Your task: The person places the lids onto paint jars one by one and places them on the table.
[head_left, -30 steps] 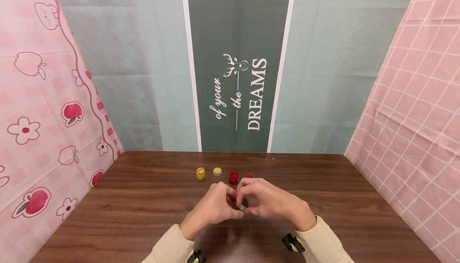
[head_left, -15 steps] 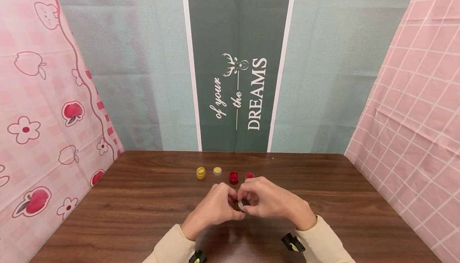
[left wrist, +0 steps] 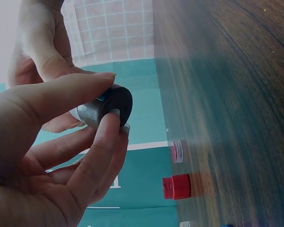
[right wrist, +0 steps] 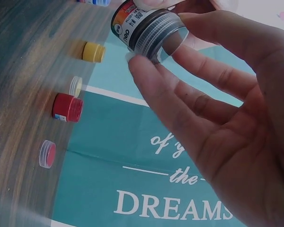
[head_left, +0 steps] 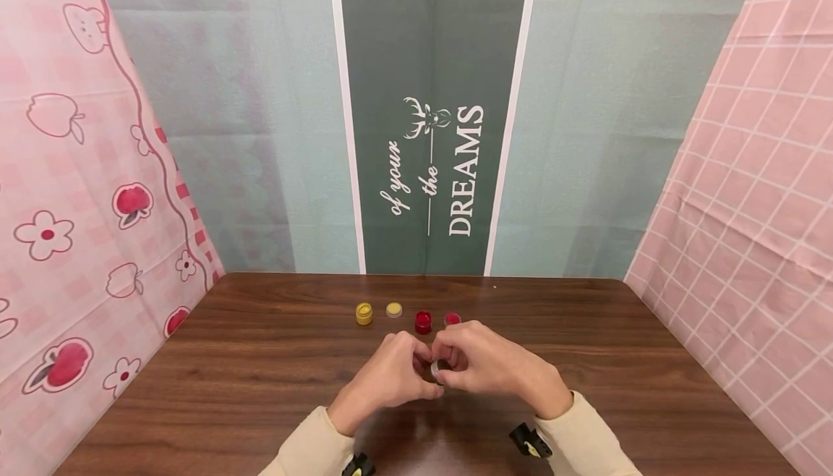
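Both hands meet over the front middle of the table, around a small dark paint jar [right wrist: 130, 21] with a printed label and a clear ribbed lid [right wrist: 161, 35]. My left hand [head_left: 390, 371] grips the jar's body, thumb on one side and fingers on the other; its dark base [left wrist: 119, 105] faces out in the left wrist view. Fingers and thumb of my right hand [head_left: 491, 360] pinch the lid at its rim. The jar is tipped on its side in the air. In the head view the hands mostly hide it.
Beyond the hands stand an uncovered yellow paint jar [head_left: 364, 315], a yellow-lined lid [head_left: 393, 309], an uncovered red paint jar [head_left: 423, 323] and a red-lined lid [head_left: 452, 318]. Part of a blue-and-clear item [right wrist: 95, 2] shows at the right wrist view's top edge.
My right fingers and thumb have shifted around the lid, and its visible pale edge has turned a little. The left hand has hardly moved. The jars and lids on the table are unchanged.
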A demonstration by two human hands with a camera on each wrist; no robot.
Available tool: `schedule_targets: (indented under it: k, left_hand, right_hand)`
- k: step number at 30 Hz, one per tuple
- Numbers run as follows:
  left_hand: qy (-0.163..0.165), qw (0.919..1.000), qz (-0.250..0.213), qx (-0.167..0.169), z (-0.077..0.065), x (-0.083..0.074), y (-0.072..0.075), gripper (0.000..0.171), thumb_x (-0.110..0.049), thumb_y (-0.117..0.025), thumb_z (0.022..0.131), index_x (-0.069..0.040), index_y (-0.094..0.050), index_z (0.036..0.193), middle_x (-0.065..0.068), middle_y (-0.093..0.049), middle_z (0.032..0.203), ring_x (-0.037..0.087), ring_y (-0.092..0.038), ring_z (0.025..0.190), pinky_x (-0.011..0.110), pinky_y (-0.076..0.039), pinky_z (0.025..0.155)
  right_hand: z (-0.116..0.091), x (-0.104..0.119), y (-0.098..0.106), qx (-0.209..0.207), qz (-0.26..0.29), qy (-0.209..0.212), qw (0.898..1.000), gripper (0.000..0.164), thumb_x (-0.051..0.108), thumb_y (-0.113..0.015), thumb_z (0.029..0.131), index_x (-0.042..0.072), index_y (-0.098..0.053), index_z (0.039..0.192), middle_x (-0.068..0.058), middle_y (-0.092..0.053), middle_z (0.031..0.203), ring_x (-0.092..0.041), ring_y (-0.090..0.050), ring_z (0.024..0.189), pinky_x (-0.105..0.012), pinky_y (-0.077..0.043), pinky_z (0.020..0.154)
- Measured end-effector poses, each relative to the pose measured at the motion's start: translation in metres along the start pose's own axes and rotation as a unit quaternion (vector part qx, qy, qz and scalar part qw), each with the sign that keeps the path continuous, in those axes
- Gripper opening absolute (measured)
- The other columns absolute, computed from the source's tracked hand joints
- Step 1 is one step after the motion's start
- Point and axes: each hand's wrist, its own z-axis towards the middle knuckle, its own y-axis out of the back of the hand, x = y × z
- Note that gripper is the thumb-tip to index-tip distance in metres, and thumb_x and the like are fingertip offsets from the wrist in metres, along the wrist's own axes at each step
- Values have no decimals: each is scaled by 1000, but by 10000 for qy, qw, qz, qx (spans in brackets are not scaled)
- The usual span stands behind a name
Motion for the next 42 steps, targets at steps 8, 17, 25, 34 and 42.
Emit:
schedule_targets:
  k: [8, 17, 25, 34, 42]
  left_hand:
    - [-6, 10000, -73, -31, 0, 1, 1, 16, -14, -91, 74, -10, -80, 85, -4, -75, 71, 3, -58, 61, 19, -50, 55]
    - [-12, 9999, -149, -37, 0, 0, 2, 17, -13, -91, 73, -10, -79, 84, -1, -78, 76, 4, -64, 64, 19, -51, 58]
    - [-40, 9998, -177, -81, 0, 0, 2, 16, -13, -91, 73, -10, -79, 84, -1, -78, 76, 4, -65, 64, 19, -52, 57]
    - [-50, 9999, -118, -105, -1, 0, 1, 18, -14, -91, 73, -10, -80, 86, -3, -76, 73, -1, -60, 59, 20, -51, 54]
    - [-4, 9999, -23, -108, 0, 0, 0, 16, -14, -91, 73, -11, -79, 83, -7, -73, 70, 0, -57, 58, 20, -49, 53]
  right_hand:
    - [-3, -2, 3, -132, -107, 212, 9996, 18, 17, -84, 85, 17, -73, 99, 10, -70, 88, -3, -62, 78, -19, -55, 73]
    - [-2, -2, 1, -74, -326, 618, 9975, 29, 2, -86, 77, 17, -73, 98, 4, -65, 99, -8, -61, 93, -21, -56, 83]
    - [-2, -1, -1, -49, -123, 293, 9995, 20, 4, -82, 83, 15, -76, 100, 3, -65, 90, -2, -63, 83, -18, -57, 75]
    - [0, 1, 0, -102, -154, 55, 9998, 12, 7, -78, 87, 14, -76, 97, 7, -69, 83, -3, -63, 72, -20, -56, 69]
    - [1, 1, -1, -116, -158, 63, 9998, 6, 11, -76, 90, 16, -74, 94, 9, -68, 80, 2, -58, 70, -18, -55, 67]
